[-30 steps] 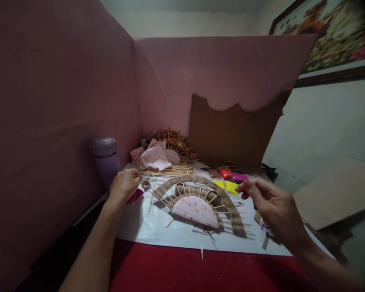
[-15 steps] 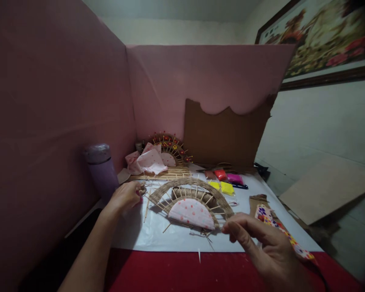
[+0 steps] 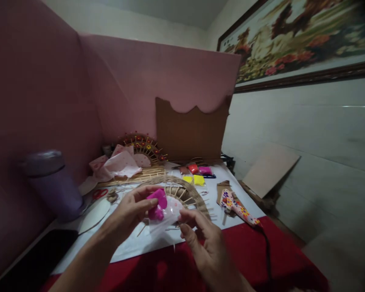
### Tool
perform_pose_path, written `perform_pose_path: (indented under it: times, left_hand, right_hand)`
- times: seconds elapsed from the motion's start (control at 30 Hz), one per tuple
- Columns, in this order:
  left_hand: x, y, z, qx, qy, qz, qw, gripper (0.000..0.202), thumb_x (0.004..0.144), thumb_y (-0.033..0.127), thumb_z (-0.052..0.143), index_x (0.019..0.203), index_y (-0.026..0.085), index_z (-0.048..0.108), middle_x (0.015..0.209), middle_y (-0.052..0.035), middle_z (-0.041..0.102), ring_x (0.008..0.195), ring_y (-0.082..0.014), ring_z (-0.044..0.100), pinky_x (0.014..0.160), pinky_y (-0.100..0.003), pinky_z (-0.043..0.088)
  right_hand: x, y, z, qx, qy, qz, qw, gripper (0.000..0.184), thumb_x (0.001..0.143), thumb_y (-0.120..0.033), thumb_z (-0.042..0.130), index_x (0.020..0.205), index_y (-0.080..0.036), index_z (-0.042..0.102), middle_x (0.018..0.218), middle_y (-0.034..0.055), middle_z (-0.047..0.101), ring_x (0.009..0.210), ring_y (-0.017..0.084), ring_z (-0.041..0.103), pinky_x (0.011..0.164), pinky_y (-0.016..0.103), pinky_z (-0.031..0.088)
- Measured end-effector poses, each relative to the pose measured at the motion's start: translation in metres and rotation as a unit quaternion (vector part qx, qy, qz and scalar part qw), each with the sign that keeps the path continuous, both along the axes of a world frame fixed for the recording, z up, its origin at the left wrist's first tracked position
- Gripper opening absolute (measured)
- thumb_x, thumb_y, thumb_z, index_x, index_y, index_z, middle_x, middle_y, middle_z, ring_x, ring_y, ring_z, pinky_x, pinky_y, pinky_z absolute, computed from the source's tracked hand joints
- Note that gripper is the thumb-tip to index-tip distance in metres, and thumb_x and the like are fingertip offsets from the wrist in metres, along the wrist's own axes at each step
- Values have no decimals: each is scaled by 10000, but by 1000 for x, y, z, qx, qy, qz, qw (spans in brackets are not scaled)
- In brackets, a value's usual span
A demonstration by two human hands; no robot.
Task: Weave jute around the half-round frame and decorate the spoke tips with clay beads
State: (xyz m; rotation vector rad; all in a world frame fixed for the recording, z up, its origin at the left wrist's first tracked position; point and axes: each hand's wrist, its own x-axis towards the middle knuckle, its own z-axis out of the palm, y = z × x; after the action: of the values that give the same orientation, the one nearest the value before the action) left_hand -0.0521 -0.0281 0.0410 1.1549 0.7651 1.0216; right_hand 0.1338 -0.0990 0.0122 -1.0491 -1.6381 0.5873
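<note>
My left hand (image 3: 138, 207) pinches a small clear plastic bag (image 3: 170, 215) holding a magenta, clay-like lump (image 3: 157, 205). At the bag's right edge is my right hand (image 3: 202, 239), thumb and fingertips drawn together; whatever they grip is too small to make out. Behind both hands lies a woven half-round fan frame (image 3: 197, 192) with thin stick ribs, its patterned cloth centre (image 3: 174, 205) mostly covered by the bag. A roll of twine (image 3: 174, 190) shows behind the ribs.
Small packets, yellow (image 3: 198, 180), red (image 3: 193, 168) and magenta (image 3: 205, 170), lie behind the frame. A glue gun with a flowered cover (image 3: 239, 209) rests at right. Red scissors (image 3: 100, 194), a pale disc (image 3: 94, 215) and a purple bottle (image 3: 53, 186) stand or lie left. A decorated fan (image 3: 146, 142) leans behind.
My left hand has come from the table's left side to the middle, bringing the bagged magenta lump into plain view. My right hand has moved in beside it. The view has turned right.
</note>
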Motion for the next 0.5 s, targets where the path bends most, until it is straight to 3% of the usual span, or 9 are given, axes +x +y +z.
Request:
perform_pose_path:
  times: [0.17,0.33,0.5]
  left_hand:
    - [34,-8,-14,-38,-93,-36,994,139,713,136,669,847,155,637,741,-10,625,595,-84,568,564,-186,469]
    - [46,-7,-15,-63,-109,-26,992,130,697,133,680,816,142,631,712,-13,623,581,-88,557,562,-192,455]
    - [60,-4,-13,-88,-112,-31,989,160,667,123,699,809,141,628,687,-15,629,551,-95,560,534,-201,450]
  right_hand:
    - [-1,-4,-3,-49,55,-20,997,303,908,-354,429,699,-175,556,662,18,565,576,121,515,496,207,393]
    - [4,-3,-8,-87,107,-8,990,307,905,-383,438,698,-175,530,627,-11,537,450,73,424,425,192,337]
    - [10,0,-10,-98,132,-14,986,308,911,-398,425,731,-173,535,611,-20,531,444,68,422,424,183,329]
